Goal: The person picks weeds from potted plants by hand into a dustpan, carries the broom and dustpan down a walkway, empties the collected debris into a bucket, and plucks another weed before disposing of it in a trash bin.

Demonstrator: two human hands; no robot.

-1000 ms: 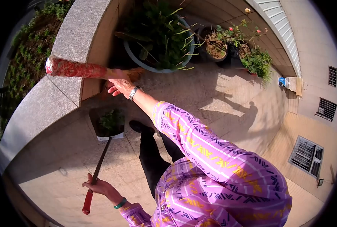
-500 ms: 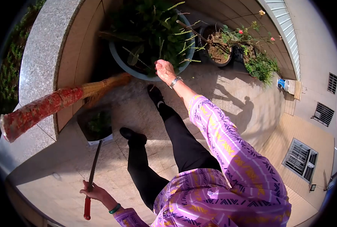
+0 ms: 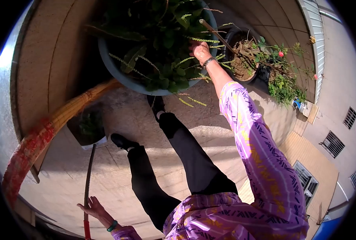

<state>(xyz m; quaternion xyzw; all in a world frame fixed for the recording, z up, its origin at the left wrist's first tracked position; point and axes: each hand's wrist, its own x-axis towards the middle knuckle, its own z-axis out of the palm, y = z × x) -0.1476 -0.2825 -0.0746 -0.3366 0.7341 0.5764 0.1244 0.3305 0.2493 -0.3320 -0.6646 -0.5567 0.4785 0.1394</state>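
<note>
My right hand (image 3: 200,51) reaches into a leafy plant (image 3: 164,42) with thin yellow-green flower spikes, growing in a large blue-grey pot (image 3: 116,72). Its fingers are curled among the spikes at the pot's right side; the leaves partly hide what they hold. Lower left, my left hand (image 3: 95,211) is around a long, thin, dark tool (image 3: 89,176) with a red handle (image 3: 87,230). The tool passes between the thumb and the loosely spread fingers, just above the handle. Its far end meets the white edge of a small square planter (image 3: 94,145).
A straw broom (image 3: 82,98) with a red-wrapped handle leans at the left, by a tiled wall (image 3: 38,60). Right of the large pot stand a dark pot (image 3: 242,74) with a cut stem and a rose bush (image 3: 284,90). My feet are on the paving (image 3: 142,116).
My right hand has moved from the pot's near rim up and right, into the spikes. My left hand has loosened and sits slightly higher on the tool. The view has shifted.
</note>
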